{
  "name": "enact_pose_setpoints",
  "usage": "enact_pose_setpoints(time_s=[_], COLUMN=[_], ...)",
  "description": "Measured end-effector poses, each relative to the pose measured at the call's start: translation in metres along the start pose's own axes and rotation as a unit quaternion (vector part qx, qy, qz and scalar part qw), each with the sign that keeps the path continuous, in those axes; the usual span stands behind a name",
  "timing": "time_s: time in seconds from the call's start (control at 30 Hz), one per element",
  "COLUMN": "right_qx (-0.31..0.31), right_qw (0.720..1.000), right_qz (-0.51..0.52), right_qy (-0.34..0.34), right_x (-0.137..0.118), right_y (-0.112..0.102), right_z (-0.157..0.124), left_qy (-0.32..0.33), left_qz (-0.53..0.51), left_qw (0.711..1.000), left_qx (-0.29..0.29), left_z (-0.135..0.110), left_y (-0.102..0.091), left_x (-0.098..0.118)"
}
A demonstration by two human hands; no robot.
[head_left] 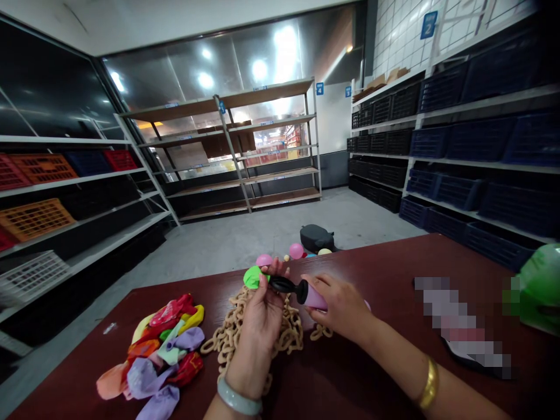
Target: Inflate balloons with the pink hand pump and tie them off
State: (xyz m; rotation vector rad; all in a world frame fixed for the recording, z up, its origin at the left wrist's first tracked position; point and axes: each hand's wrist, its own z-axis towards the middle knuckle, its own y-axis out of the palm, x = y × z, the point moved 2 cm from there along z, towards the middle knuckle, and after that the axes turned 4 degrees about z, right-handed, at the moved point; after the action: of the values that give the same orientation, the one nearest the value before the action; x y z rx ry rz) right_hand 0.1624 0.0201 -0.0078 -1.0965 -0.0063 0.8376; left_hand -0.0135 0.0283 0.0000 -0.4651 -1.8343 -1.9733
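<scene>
My left hand (262, 312) is closed around the neck of a green balloon (252, 277), holding it on the black nozzle (283, 285) of a pink hand pump (315, 298). My right hand (341, 306) is wrapped round the pump's pink barrel. Both hands hover over the dark red table (359, 379), just above a beige plastic chain (286, 335) lying in a heap. The green balloon is slightly puffed up.
A pile of flat coloured balloons (161, 356) lies on the table at the left. A green bag (540, 289) sits at the right edge. Small inflated balloons (296, 251) and a dark bag (315, 237) lie on the floor beyond. Shelving racks with crates line the walls.
</scene>
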Motion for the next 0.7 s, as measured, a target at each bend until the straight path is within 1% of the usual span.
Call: enact_pose_setpoints(time_s=[0.13,0.2,0.3,0.4,0.47,0.53,0.6,0.7], right_qx=[-0.007,-0.012,-0.024,-0.053,-0.072,-0.081,-0.078,-0.071], right_qw=[1.0,1.0,1.0,0.999,0.997,0.996,0.997,0.997], right_qz=[0.0,0.003,0.007,-0.006,-0.02,-0.024,-0.018,-0.011], right_qy=[0.0,0.0,0.0,0.008,0.009,-0.004,-0.02,-0.03], right_x=[0.001,0.001,0.002,0.004,0.005,0.005,0.003,0.001], right_y=[0.0,0.001,0.004,0.008,0.008,0.006,0.002,-0.003], right_z=[0.0,-0.001,-0.001,-0.002,-0.002,-0.001,-0.001,-0.001], left_qy=[-0.039,-0.042,-0.031,0.013,0.062,0.096,0.11,0.114], left_qz=[-0.035,-0.039,-0.027,-0.015,-0.012,0.0,0.018,0.03], left_qw=[0.999,0.998,0.999,0.998,0.996,0.993,0.992,0.993], left_qx=[-0.005,-0.003,0.027,0.056,0.064,0.067,0.057,0.018], left_z=[0.001,0.0,0.0,0.005,0.008,0.01,0.01,0.008], left_y=[-0.005,-0.005,-0.004,-0.005,-0.007,-0.008,-0.008,-0.004], left_x=[-0.006,-0.009,-0.006,0.009,0.021,0.03,0.032,0.029])
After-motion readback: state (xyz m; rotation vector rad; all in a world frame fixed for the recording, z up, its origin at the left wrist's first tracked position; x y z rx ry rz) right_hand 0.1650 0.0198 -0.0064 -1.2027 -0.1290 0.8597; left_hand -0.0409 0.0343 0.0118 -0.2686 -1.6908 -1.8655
